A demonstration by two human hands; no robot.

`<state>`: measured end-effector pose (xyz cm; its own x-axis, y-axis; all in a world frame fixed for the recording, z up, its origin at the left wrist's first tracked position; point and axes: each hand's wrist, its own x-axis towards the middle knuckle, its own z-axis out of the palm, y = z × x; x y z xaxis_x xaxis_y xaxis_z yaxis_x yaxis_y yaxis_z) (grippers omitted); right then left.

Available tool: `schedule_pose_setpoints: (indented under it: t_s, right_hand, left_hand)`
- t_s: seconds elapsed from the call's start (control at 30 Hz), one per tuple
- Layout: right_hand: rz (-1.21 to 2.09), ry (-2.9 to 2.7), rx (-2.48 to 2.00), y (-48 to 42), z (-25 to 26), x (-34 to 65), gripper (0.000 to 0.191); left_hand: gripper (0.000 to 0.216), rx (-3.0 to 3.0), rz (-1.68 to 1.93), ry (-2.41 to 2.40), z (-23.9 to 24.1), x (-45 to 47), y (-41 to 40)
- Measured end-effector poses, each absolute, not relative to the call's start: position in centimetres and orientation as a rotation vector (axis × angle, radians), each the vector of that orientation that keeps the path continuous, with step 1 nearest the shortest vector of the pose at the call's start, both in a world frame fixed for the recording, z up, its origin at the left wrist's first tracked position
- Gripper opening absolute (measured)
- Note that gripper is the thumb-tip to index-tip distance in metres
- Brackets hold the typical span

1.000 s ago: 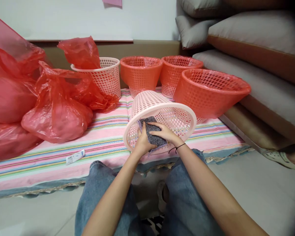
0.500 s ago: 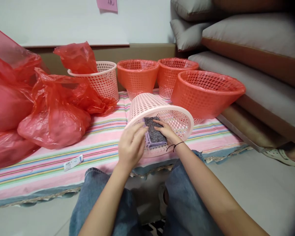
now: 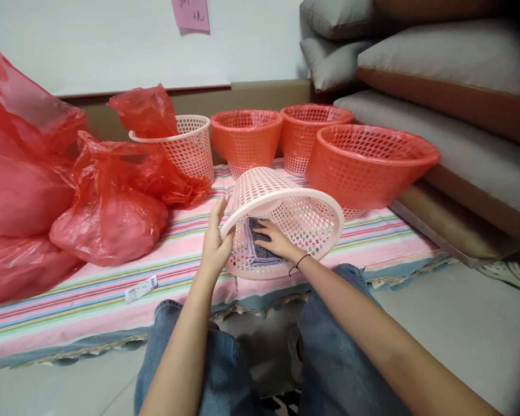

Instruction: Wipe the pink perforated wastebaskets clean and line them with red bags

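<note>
Left hand [image 3: 215,242] leaves grey cloth [image 3: 259,253], likely braces pink basket [image 3: 260,184] near front edge of striped mat [image 3: 184,248], thumb splayed; right hand [image 3: 277,240] spreads fingers on cloth

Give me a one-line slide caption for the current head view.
Left hand at a tipped pink basket, right hand on a gray, purple-edged cloth inside.

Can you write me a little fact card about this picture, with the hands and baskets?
Left hand: at the rim of a tipped pale-pink perforated plastic basket
Right hand: inside it, on a folded grey cloth with purple edging
Behind: three pale-pink perforated baskets lined with red plastic film
Picture's left: bulging red plastic bags
Underneath: pink striped fabric
</note>
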<state>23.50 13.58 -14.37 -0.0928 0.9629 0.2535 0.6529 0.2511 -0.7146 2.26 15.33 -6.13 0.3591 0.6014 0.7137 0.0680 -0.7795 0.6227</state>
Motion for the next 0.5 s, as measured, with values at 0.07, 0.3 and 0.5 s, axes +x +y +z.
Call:
schedule_pose_setpoints:
  t_s: [0.07,0.3,0.5]
  right_hand:
    - [0.549,-1.959,-1.457,12.9,-14.5,22.9,0.052]
    - [0.513,-2.231,-1.592,10.8,-15.1,23.0,0.113]
    - [0.34,-2.386,-1.62,10.3,-14.6,22.5,0.092]
  left_hand:
    - [0.059,2.121,1.438,0.588,-6.6,2.1,15.3]
    - [0.058,1.979,1.476,0.702,-7.4,1.6,14.3]
    - [0.05,1.824,1.607,0.772,-7.8,2.2,13.1]
